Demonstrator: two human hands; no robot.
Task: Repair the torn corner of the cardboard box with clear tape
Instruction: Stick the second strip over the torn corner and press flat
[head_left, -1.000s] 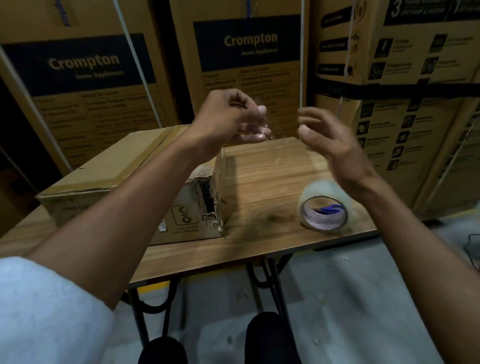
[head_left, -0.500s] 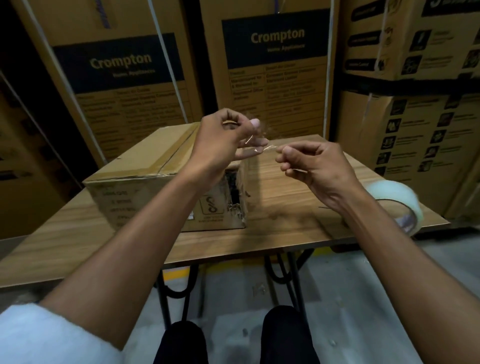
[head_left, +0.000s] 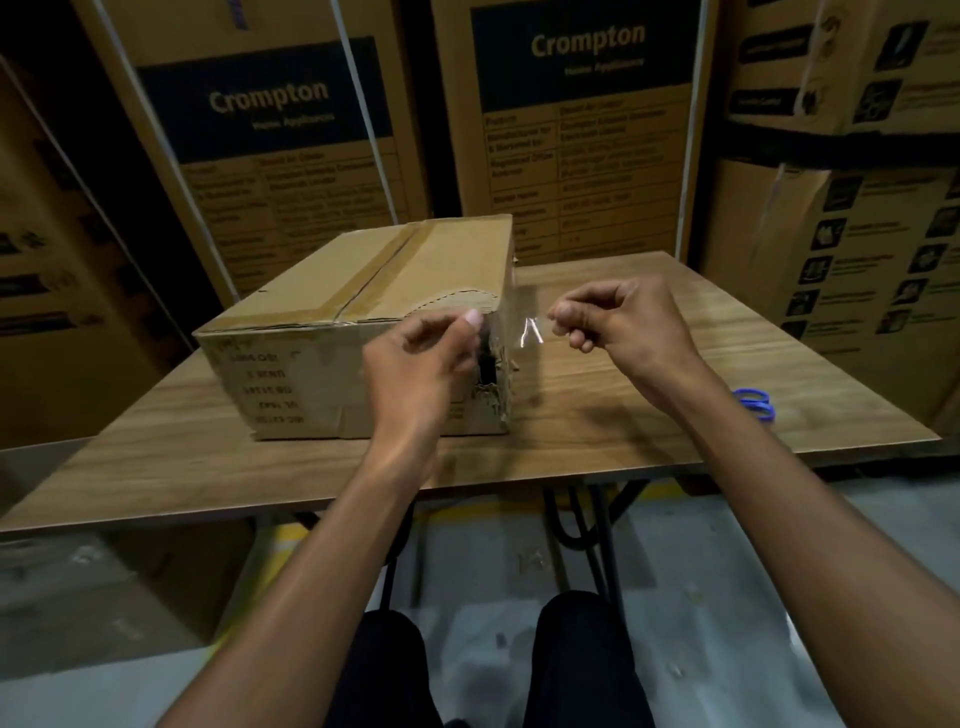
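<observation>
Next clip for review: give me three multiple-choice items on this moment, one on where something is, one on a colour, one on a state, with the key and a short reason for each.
1. Where on the cardboard box is the torn hole?
A. at its near right corner
B. in the middle of the top
C. at its far left corner

2. What colour are the scissor handles on the table?
A. red
B. blue
C. green

3. What state is the clear tape strip in?
A. pressed flat over the tear
C. lying loose on the table
B. stretched between the left hand and right hand

Key: 1 A, the dark ragged gap sits at the corner beside the left hand. 2 B, blue loops show past the right forearm. 3 B, both hands pinch its ends and it glints in the air between them.
</observation>
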